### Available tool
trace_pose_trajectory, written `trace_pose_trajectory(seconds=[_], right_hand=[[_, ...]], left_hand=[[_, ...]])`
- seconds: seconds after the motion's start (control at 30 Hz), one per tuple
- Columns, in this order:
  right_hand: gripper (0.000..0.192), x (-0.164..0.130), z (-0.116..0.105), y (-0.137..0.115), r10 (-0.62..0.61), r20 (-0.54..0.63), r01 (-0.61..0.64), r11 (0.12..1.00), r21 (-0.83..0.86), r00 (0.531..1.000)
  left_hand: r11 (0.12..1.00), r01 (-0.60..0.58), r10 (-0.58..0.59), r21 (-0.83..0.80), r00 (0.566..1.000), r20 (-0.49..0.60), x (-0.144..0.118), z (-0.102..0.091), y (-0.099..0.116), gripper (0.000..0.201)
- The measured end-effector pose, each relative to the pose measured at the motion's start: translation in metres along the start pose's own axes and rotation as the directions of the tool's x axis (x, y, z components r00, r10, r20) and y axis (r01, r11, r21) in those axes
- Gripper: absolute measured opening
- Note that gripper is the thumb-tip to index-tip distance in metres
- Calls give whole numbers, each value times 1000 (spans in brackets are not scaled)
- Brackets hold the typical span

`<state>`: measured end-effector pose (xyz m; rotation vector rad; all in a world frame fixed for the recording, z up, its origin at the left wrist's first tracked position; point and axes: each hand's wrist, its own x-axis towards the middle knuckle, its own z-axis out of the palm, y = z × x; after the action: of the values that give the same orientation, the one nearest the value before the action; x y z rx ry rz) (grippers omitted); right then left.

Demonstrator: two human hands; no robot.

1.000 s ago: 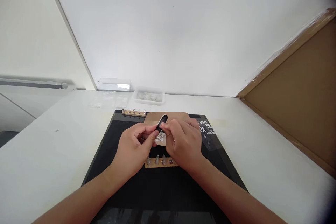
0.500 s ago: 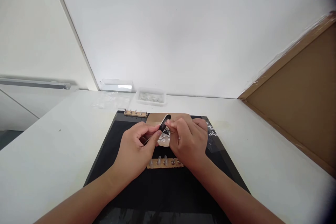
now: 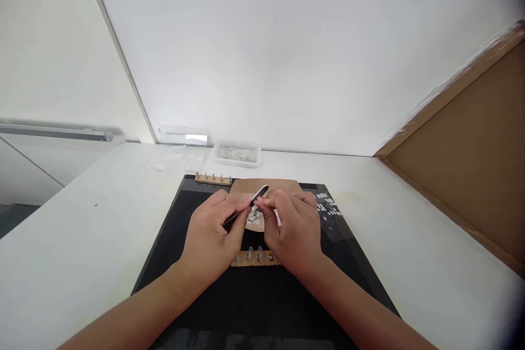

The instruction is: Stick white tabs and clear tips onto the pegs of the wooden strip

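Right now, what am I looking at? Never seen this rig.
No machine here: these are a person's bare hands, filmed from a camera worn on the head, looking forward and down. The left hand pinches a slim black-and-white stick; the right hand's fingertips meet close to it, but any small piece between them can't be made out. Below lies a black board with a brown sheet, white bits and two pegged strips, near and far. Behind stands a translucent tray.
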<state>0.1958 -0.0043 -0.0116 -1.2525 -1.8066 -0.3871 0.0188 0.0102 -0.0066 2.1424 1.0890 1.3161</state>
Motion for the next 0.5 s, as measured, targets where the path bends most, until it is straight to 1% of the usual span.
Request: trace_pose_trajectory(seconds=[0.1,0.17,0.23,0.37,0.5], right_hand=[[20,0,-3,-2,109,54,-113,990,81,993],[18,0,-5,-3,181,72,-189,974,126,981],[16,-1,-5,-4,231,71,-240,958,159,970],[19,-3,-4,-5,276,92,-289,939,189,957],[17,-3,-3,-4,327,34,-328,931,158,945]], left_hand=[[991,-105,108,84,994,-29,1,0,0,18],[980,-146,153,132,988,-38,1,1,0,19],[967,-175,188,185,981,-52,1,2,0,19],[946,-200,221,256,974,-55,-2,4,-1,18],[943,-211,234,259,970,-63,-4,5,-2,17]])
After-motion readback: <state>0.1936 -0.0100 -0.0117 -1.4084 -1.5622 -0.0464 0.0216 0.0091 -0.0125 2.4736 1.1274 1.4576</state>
